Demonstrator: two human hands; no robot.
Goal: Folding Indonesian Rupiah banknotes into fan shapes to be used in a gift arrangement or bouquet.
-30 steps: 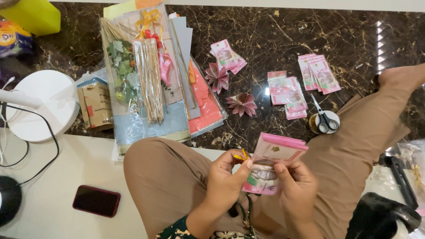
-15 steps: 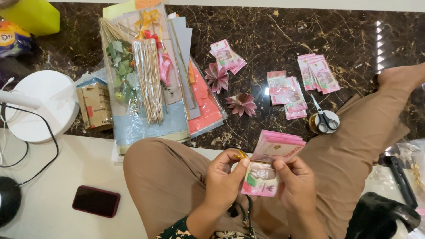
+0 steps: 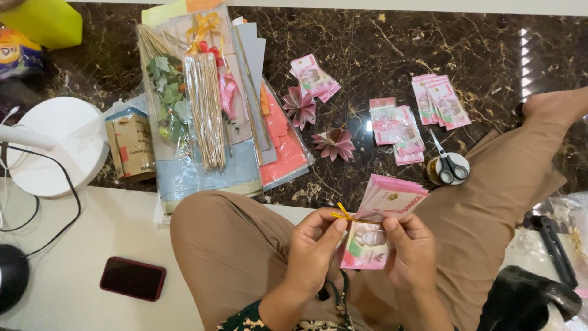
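We see, low in the centre of the frame, the left hand point(image 3: 315, 248) and the right hand point(image 3: 409, 254) held over the lap, both on a fanned stack of pink banknotes point(image 3: 380, 214). Left fingers point(image 3: 335, 225) are pinched together on a thin gold twist tie point(image 3: 344, 216) that crosses the stack's left edge; right fingers point(image 3: 392, 225) are clamped on the stack's front face, thumb over the notes. The stack tilts up and to the right, above the knees. On the dark marble floor point(image 3: 380, 49) at upper centre lie two folded pink paper flowers point(image 3: 334, 144), close together, and further piles of pink notes point(image 3: 397, 129) to their right. Small scissors point(image 3: 449, 165) rest on a round tape roll just right of those piles. A bundle of wooden skewers point(image 3: 207, 110) lies on wrapped craft sheets at upper left. A dark red phone point(image 3: 133, 279) lies at lower left on the pale floor.
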